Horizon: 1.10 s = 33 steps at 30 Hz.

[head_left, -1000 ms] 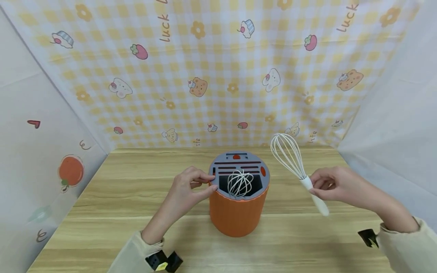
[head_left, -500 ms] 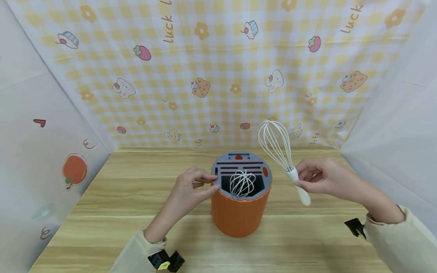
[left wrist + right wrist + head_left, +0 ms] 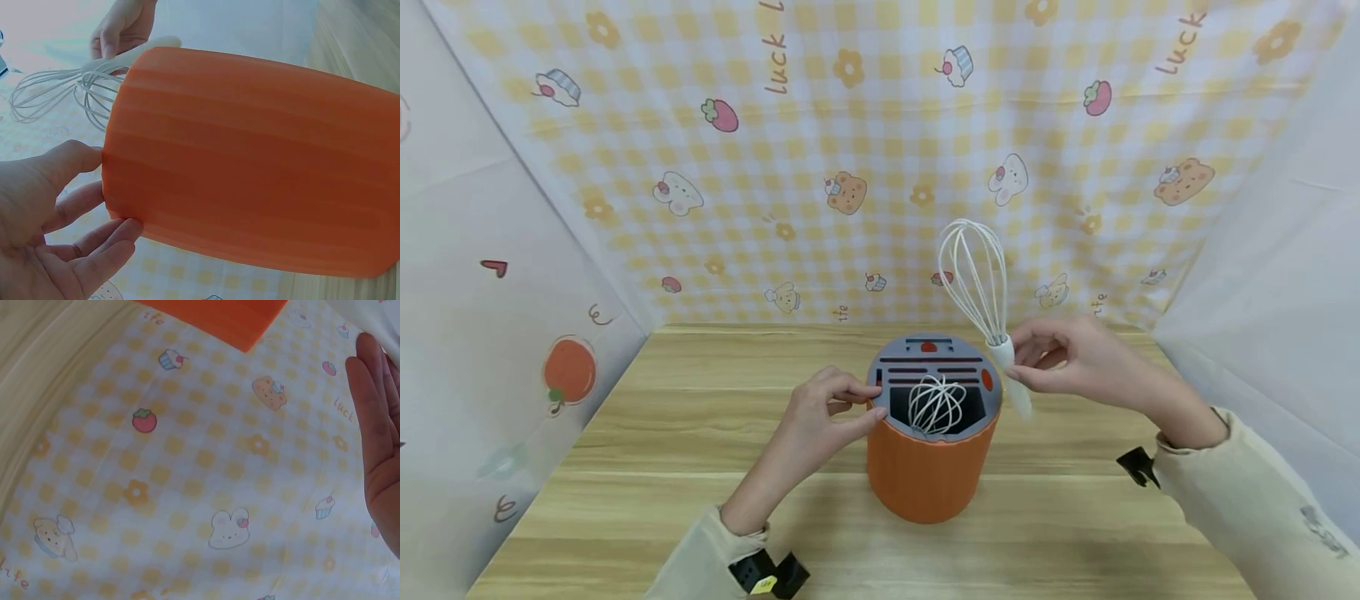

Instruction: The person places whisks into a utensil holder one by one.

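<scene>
A white whisk stands nearly upright in my right hand, wires up, its handle pinched between thumb and fingers. Its handle's lower end overlaps the right rim of an orange utensil holder in the head view. From the holder's large front opening pokes the wire head of a second whisk. My left hand grips the holder's left rim with thumb and fingertips. In the left wrist view, the holder's ribbed side hides part of the held whisk. The right wrist view shows only part of my right hand.
The holder's grey slotted lid has narrow slits and red-orange spots. It stands on a wood-grain table. A yellow checked cloth hangs behind, with white sheets at both sides.
My right hand has moved left and up with the whisk, bringing it closer to the holder and more upright. The left hand keeps its place on the rim.
</scene>
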### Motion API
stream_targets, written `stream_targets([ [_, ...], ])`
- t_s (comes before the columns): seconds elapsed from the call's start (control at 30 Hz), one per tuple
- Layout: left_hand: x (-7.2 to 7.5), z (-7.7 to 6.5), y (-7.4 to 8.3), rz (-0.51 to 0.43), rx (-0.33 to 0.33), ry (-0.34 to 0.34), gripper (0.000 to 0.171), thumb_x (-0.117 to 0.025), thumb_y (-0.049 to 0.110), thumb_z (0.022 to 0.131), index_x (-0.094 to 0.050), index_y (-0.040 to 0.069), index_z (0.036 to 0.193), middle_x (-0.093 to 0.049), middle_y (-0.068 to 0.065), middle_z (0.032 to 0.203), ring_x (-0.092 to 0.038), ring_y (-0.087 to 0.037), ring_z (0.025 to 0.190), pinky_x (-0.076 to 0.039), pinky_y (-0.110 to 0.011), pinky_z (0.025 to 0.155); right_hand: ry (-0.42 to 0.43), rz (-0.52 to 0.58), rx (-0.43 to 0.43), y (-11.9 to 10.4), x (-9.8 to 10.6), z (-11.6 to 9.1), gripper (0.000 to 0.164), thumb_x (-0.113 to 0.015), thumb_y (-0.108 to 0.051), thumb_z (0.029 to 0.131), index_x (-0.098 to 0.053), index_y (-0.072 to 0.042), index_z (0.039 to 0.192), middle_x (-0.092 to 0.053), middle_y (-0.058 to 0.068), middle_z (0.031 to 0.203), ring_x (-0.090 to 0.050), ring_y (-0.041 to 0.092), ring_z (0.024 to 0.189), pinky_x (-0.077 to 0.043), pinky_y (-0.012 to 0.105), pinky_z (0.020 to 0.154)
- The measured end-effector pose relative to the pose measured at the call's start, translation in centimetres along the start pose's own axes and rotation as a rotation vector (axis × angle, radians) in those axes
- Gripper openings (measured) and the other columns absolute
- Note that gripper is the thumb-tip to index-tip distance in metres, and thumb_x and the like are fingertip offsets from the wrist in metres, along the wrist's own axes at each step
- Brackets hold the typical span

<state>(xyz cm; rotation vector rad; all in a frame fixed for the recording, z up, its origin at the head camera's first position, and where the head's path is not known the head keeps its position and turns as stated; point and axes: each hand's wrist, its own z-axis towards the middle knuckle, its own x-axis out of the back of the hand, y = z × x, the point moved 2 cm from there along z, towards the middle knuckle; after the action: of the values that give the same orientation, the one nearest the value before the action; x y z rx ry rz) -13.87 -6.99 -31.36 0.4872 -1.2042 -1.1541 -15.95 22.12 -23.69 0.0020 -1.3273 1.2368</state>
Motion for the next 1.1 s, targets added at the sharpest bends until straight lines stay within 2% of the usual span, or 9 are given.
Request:
stream_targets([
  [0.2, -0.1, 0.0, -0.1, -0.005, -0.007, 0.006, 0.018, -0.076, 0.016, 0.075, -0.071, 0.016, 0.092, -0.058, 0.003, 0.088, -0.058, -0.014, 0.085, -0.053, -0.038, 0.079, 0.056, 0.051, 0.043, -0.2, -0.9, 0.9, 0.018, -0.069, 0.001, 0.078, -0.067, -0.006, 0.094, -0.068, -0.002, 0.081, -0.065, 0.011, 0.070, -0.055, 0.028, 0.061],
  [0.53, -0.1, -0.1, -0.2, -0.018, -0.031, 0.009, 0.017, -0.076, 0.017, 0.076, -0.071, 0.016, 0.092, -0.058, 0.002, 0.088, -0.058, -0.013, 0.085, -0.053, -0.037, 0.079, 0.051, 0.050, 0.040, -0.3, -1.5, 2.1, 0.017, -0.069, 0.001, 0.078, -0.067, -0.004, 0.095, -0.068, -0.001, 0.082, -0.065, 0.011, 0.071, -0.055, 0.027, 0.062],
  [0.73, 0.0, -0.1, -0.3, -0.023, -0.032, 0.005, 0.016, -0.075, 0.017, 0.076, -0.071, 0.015, 0.092, -0.058, 0.002, 0.088, -0.058, -0.014, 0.085, -0.053, -0.038, 0.079, 0.004, 0.103, 0.024, -0.1, -1.8, 2.7, 0.015, -0.069, -0.001, 0.080, -0.066, -0.003, 0.094, -0.068, 0.002, 0.082, -0.066, 0.014, 0.071, -0.056, 0.029, 0.062],
  [0.93, 0.0, -0.1, 0.0, -0.017, -0.036, 0.002, 0.017, -0.076, 0.017, 0.076, -0.071, 0.015, 0.092, -0.058, 0.003, 0.089, -0.058, -0.014, 0.085, -0.053, -0.033, 0.078, -0.080, 0.177, 0.015, 0.5, -2.3, 3.3, 0.014, -0.068, 0.001, 0.080, -0.064, -0.001, 0.093, -0.068, 0.006, 0.081, -0.066, 0.020, 0.071, -0.056, 0.031, 0.062],
  [1.1, 0.0, 0.0, -0.1, -0.015, -0.041, 0.003, 0.017, -0.076, 0.017, 0.076, -0.071, 0.015, 0.092, -0.058, 0.003, 0.089, -0.058, -0.014, 0.085, -0.053, -0.033, 0.078, -0.150, 0.158, 0.024, 1.0, -2.8, 3.6, 0.012, -0.069, 0.000, 0.079, -0.063, -0.001, 0.089, -0.068, 0.007, 0.078, -0.066, 0.019, 0.068, -0.056, 0.030, 0.060],
])
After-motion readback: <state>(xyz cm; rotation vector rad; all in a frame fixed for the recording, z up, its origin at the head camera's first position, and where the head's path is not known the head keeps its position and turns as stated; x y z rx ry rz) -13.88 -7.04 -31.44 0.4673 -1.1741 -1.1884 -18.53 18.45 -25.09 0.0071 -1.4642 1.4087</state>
